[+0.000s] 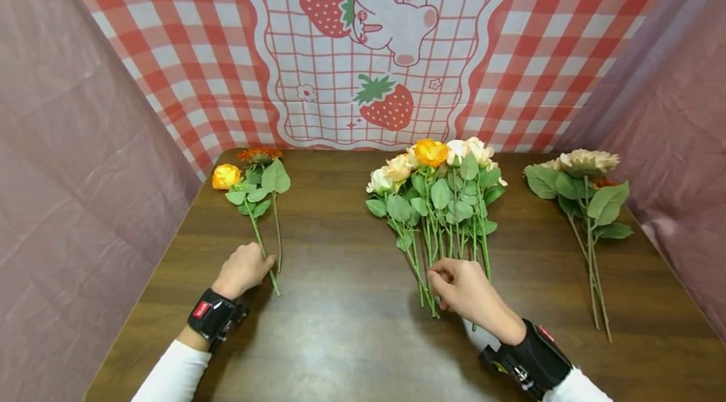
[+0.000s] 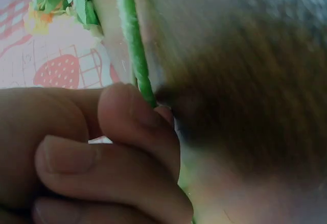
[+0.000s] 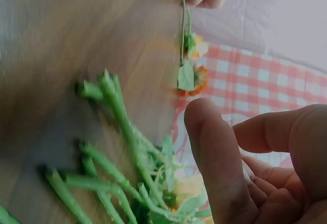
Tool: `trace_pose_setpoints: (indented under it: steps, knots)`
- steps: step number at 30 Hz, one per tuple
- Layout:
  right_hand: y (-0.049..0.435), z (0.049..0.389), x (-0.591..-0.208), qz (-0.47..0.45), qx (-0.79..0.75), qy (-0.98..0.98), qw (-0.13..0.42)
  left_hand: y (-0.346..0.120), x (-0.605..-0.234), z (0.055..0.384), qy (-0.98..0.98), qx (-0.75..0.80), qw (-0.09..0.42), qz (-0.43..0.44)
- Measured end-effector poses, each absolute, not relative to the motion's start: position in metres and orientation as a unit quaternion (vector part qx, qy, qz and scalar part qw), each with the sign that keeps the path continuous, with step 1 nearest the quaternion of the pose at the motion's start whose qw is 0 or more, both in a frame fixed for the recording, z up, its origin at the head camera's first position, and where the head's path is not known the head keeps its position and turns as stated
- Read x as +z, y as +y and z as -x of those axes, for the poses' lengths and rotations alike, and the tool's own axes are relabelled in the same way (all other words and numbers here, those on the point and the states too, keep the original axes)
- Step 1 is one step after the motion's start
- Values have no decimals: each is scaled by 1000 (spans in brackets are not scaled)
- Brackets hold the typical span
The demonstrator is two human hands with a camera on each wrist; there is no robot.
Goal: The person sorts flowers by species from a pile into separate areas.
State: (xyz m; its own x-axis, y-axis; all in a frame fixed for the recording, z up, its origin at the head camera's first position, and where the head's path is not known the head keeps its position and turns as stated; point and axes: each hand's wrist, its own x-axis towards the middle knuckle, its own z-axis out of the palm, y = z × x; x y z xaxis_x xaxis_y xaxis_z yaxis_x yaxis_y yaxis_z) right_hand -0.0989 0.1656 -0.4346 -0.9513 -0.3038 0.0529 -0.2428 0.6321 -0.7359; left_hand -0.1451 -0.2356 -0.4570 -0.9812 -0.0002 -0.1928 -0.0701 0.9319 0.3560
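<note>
My left hand pinches the green stem of a yellow-orange flower at the table's left side. Beside it lies a dark orange flower with a broad leaf, its stem just right of my fingers. My right hand hovers over the lower stems of a middle bunch of cream and white roses, with one orange flower among them. In the right wrist view its thumb and fingers are bent loosely with nothing between them, and cut stem ends show beside them.
At the right lies another group of stems with a large beige flower and a bit of red behind its leaves. The brown wooden table ends at a red-checked cloth with strawberries. Pink drapes hang at both sides.
</note>
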Motion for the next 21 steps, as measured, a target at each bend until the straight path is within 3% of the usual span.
trace_pose_setpoints:
  steps: [6, 21]
  knots:
    - [160, 90, -435, 165, -402, 899, 49, -240, -458, 143, 972, 218, 82, 19]
    - [157, 82, -434, 186, -404, 895, 38, -241, -447, 125, 967, 244, -75, -19]
